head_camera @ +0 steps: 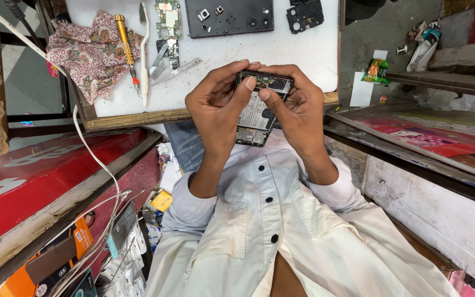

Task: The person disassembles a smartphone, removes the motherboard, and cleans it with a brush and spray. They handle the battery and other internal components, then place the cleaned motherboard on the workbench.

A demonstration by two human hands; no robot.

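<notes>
Currently, item one: I have both hands closed on an opened black smartphone with its back cover off and its pale battery and dark circuit parts exposed (259,110), held above my lap just in front of the near edge of the workbench. My left hand (218,107) grips the phone's left side, fingers curled over the top edge and thumb pressed onto the upper part of the exposed interior. My right hand (298,107) clasps the right side in the same way, its thumb set beside the left thumb near the top, so the phone is pinched between the two hands. Below them I see my cream button-up shirt with black buttons (265,220). Beyond the phone lies the white-topped wooden-edged workbench (303,52). On it, far side: a flat black rectangular phone back panel with small parts on it (229,16), a smaller black plastic phone frame piece (305,15), a green circuit board (168,25), a pair of metal tweezers (174,71). To the left: a pink floral cloth (86,52), with a yellow-handled screwdriver with an orange tip (125,47) lying across it, and a white toothbrush (144,60) just beside. A white cable (92,154) trails down the left over a red painted counter (56,176). Right of the bench, on the grey floor, sits a green snack wrapper (377,70).
</notes>
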